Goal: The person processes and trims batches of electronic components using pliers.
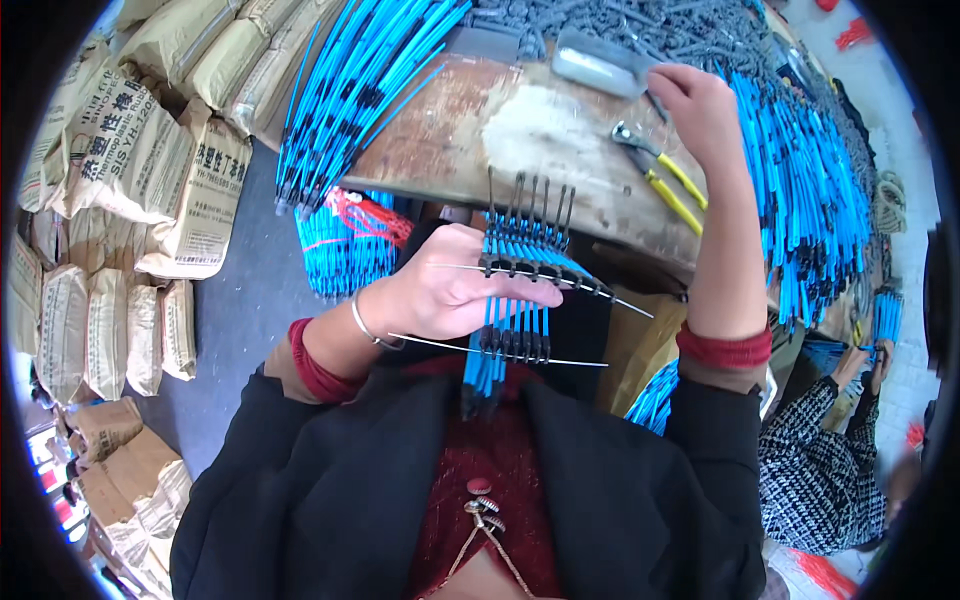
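My left hand is closed round a row of thin blue strips with black fittings, held in front of my chest. Two thin metal rods run crosswise through the fittings, and dark loops stick up from the far ends of the strips. Over the table, my right hand is at the right end of a clear plastic box, fingers pinched together. What they hold, if anything, is too small to make out. Yellow-handled pliers lie on the table just below that hand.
A worn wooden table carries blue strips at left, more blue strips at right, and a heap of grey parts behind. Paper sacks are stacked on the left. Another person's patterned sleeve shows at far right.
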A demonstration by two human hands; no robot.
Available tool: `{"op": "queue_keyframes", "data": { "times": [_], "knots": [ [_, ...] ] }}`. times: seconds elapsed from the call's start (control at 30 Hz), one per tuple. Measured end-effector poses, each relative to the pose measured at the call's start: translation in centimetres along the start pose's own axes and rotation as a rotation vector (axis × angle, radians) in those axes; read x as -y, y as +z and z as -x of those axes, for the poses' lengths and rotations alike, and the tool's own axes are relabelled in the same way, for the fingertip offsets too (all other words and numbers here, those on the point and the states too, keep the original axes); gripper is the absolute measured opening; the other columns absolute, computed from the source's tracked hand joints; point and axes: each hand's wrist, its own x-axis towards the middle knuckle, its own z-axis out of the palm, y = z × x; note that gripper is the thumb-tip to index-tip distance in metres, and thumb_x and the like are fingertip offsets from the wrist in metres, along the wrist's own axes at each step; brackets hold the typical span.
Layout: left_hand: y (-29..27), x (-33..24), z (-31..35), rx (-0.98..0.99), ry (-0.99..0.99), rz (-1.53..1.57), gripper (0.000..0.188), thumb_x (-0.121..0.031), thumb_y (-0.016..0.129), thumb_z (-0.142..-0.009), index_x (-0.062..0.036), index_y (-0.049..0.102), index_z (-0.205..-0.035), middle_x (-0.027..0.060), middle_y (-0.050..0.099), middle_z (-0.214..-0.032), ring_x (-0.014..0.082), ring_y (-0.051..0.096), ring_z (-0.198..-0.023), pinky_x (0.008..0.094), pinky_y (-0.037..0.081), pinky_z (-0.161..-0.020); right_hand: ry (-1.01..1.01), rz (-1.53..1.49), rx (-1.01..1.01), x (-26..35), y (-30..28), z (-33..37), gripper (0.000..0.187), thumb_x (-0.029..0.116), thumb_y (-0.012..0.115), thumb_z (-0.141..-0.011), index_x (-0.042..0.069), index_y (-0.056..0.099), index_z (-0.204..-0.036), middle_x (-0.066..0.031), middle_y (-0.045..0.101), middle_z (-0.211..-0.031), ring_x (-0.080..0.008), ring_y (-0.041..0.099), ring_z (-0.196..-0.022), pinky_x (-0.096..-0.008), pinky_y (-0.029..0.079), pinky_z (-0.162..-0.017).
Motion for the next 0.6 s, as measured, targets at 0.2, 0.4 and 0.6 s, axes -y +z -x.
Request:
{"op": "queue_keyframes", "data": {
  "times": [0.2,0.4,0.6],
  "knots": [
    [-0.6,-2.2,-2.0,0.07,0.096,-0.05,0.029,-0.01,0.061,-0.075,-0.0011,0.061,-0.103,0.0126,0.062,-0.103,0.0282,0.062,-0.088,0.035,0.051,-0.073,-0.007,0.332,0.499,-2.9,5.7,-7.4,0.019,0.014,0.06,-0.071,0.007,0.069,-0.086,-0.0154,0.066,-0.082,-0.0232,0.064,-0.073,-0.0328,0.051,-0.067],
    [-1.5,-0.5,-1.1,0.225,0.196,-0.245,0.032,-0.006,0.063,-0.072,0.0002,0.061,-0.103,0.0136,0.062,-0.099,0.0303,0.063,-0.086,0.0356,0.051,-0.071,0.017,0.607,0.566,-3.6,6.7,-7.8,0.017,0.012,0.057,-0.075,0.01,0.068,-0.087,-0.0149,0.065,-0.095,-0.0309,0.063,-0.087,-0.0406,0.052,-0.074],
    [-1.3,-3.8,-2.5,0.039,-0.726,0.288,0.042,-0.014,0.067,-0.073,0.0043,0.058,-0.109,0.0162,0.063,-0.105,0.0223,0.064,-0.084,0.0293,0.05,-0.072,0.081,0.507,0.514,-2.3,7.0,-7.9,0.021,0.01,0.055,-0.077,0.009,0.066,-0.096,-0.0121,0.065,-0.096,-0.0292,0.062,-0.091,-0.0413,0.052,-0.074]
  ]
}}
